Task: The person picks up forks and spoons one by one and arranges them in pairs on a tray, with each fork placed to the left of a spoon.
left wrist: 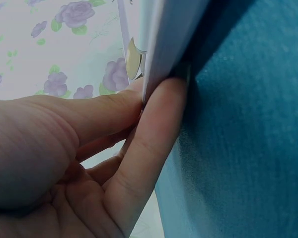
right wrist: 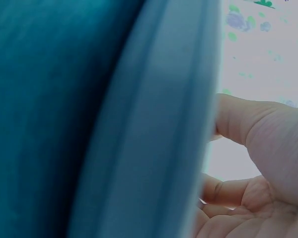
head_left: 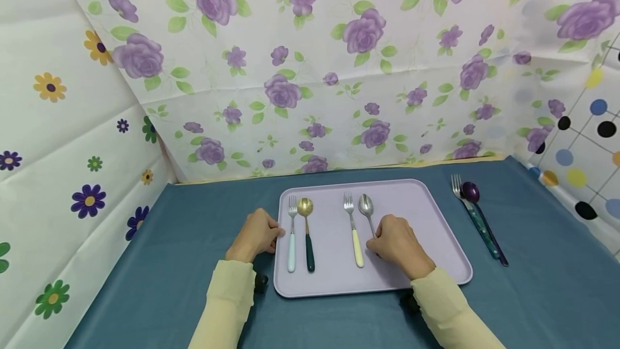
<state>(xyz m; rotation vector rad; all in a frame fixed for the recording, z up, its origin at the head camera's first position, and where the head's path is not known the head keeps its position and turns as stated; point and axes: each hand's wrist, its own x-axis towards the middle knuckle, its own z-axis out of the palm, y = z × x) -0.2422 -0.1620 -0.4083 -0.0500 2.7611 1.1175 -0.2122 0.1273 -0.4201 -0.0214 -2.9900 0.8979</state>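
Observation:
My left hand (head_left: 256, 235) pinches the left rim of a pale lilac tray (head_left: 339, 283). In the left wrist view, the thumb lies on the inner side of the tray edge (left wrist: 171, 34) and a finger on its outer side. My right hand (head_left: 399, 242) is over the tray's right half, fingers at the handle of a silver spoon (head_left: 366, 206) and hiding its lower end. Left of that spoon lies a fork with a yellow handle (head_left: 357, 246). Nearer the left rim are a light-blue-handled fork (head_left: 291, 252) and a gold spoon with a dark green handle (head_left: 310, 255).
Right of the tray, a fork with a dark green handle (head_left: 477, 222) and a purple spoon (head_left: 471, 193) lie side by side on the blue tablecloth (head_left: 194, 230). A flowered cloth (head_left: 310, 69) rises behind the table, with more patterned cloth at both sides.

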